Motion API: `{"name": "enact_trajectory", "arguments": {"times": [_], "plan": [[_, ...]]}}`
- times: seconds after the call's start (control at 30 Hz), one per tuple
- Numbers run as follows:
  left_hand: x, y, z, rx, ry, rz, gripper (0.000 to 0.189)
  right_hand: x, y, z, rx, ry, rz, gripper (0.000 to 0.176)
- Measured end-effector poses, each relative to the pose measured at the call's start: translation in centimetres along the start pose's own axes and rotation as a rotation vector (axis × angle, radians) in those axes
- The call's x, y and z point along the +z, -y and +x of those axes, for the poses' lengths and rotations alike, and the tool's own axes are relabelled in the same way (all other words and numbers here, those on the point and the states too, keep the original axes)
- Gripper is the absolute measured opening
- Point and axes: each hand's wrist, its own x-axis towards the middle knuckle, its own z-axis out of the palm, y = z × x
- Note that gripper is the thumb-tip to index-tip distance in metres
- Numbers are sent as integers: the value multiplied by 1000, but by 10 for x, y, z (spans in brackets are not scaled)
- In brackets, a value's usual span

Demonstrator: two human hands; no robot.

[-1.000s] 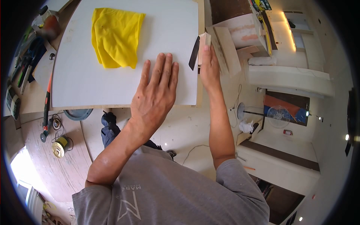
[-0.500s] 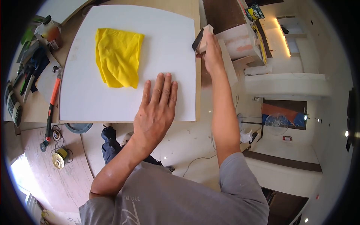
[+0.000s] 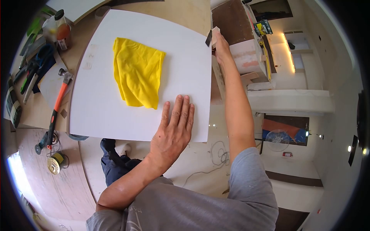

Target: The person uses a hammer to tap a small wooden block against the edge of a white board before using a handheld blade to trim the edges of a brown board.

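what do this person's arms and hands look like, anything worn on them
The left hand and right hand are ungloved, and no watch or bracelet shows on the wrists. Both forearms are bare, below the short sleeves of a grey shirt with a pale print.

One yellow cloth (image 3: 138, 73), one held block (image 3: 216, 30) and one hammer (image 3: 61, 94) show.

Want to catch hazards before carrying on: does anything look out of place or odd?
Yes, the claw hammer left of the white panel appears to jut past the workbench's front edge, so it might get knocked off. Faint smudges also mark the panel's left side.
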Motion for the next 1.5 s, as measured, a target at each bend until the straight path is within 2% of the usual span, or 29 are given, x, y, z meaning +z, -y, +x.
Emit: {"name": "enact_trajectory", "arguments": {"times": [0.23,0.73,0.83,1.07,1.17,1.5], "plan": [[-1,0,0,3,-1,10,53,3,-1,-6,-42,-8,44,50],[0,-1,0,4,6,20,53,-5,-14,-22,-117,14,-82,55],[0,-2,1,-11,-2,10,53,-6,-24,-23,-266,-32,-135,55],[2,-3,1,-16,-4,53,52,-10,-37,-45,-284,-77,-239,57],[1,-3,1,-17,10,62,52,-7,-25,-68,-231,-57,-280,47],[1,-3,2,-24,6,76,52,-4,-28,-104,-263,-100,-353,49]]}}
